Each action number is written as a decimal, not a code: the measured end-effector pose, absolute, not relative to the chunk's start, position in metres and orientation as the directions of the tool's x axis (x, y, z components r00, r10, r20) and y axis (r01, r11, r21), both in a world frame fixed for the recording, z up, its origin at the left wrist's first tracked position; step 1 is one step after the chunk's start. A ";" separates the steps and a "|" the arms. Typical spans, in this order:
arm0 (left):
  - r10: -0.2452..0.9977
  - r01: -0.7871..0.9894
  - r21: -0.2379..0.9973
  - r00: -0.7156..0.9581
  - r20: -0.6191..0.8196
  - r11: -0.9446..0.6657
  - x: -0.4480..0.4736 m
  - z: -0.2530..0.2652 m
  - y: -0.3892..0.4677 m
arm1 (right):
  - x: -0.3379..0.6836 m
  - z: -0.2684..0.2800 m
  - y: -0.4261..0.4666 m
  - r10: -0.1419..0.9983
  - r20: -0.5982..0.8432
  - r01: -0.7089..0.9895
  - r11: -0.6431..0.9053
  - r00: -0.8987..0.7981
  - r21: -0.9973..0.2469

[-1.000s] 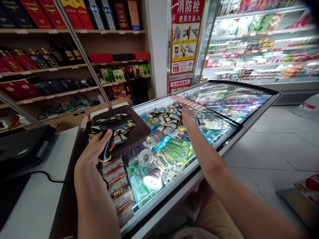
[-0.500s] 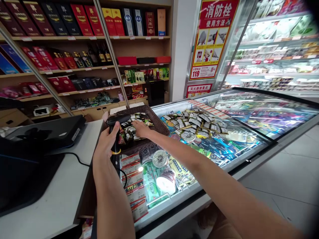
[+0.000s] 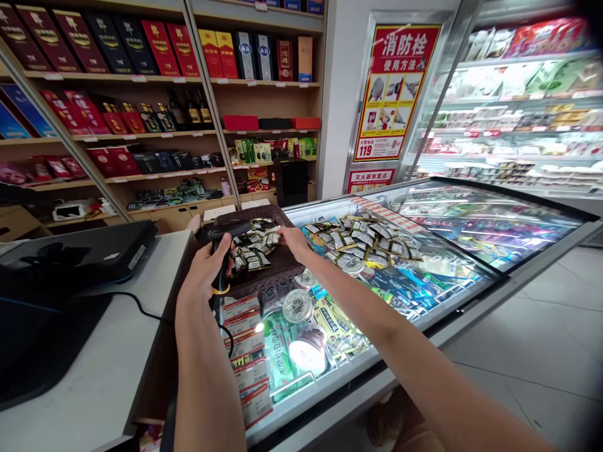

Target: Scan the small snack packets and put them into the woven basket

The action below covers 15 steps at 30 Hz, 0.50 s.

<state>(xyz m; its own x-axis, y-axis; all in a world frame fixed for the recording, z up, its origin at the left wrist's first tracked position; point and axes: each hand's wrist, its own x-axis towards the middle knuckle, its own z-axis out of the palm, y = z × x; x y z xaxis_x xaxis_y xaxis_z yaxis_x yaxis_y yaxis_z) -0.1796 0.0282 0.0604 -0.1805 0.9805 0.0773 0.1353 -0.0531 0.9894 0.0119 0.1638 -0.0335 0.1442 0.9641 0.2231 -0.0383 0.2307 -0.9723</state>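
The left hand (image 3: 203, 269) has its fingers wrapped round a scanner (image 3: 235, 230), hiding part of a basket (image 3: 279, 262) of packets (image 3: 253, 257) atop a freezer (image 3: 325, 389). The right hand (image 3: 293, 242) touches one packet (image 3: 272, 238); its grip is unclear. Red poster (image 3: 394, 94): "消防栓 使用方法", "119".

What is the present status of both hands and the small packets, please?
Left hand grips scanner. Right hand at packets in basket. Other packets piled right of basket. Scanner partly blocks basket view.

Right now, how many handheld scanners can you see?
1: the black scanner, gripped in the left hand, at the left side of the woven basket. Others could be hidden from view.
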 end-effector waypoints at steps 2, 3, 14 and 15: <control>0.985 0.139 0.988 -0.150 0.083 -0.062 -0.175 0.059 0.031 | 0.037 -0.031 0.149 0.933 0.293 0.097 0.278 0.208 -0.956; 0.988 0.140 0.987 -0.128 0.090 -0.072 -0.172 0.058 0.033 | 0.048 -0.030 0.141 0.920 0.317 0.122 0.296 0.232 -0.947; 0.968 0.301 0.953 0.245 -0.053 -0.024 -0.127 0.063 0.024 | 0.143 -0.035 0.082 0.883 0.187 -0.302 0.337 0.431 -0.892; 0.958 0.335 0.942 0.276 -0.083 -0.015 -0.123 0.064 0.022 | 0.147 -0.037 0.082 0.882 0.180 -0.301 0.331 0.436 -0.894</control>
<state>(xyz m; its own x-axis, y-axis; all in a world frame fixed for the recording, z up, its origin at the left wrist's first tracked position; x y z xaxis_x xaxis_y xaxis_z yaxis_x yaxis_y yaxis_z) -0.1232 0.0224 0.0642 0.2758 0.9576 -0.0830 0.3345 -0.0147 0.9423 0.1475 0.0822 -0.0365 0.4363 0.8816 0.1800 -0.3006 0.3314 -0.8943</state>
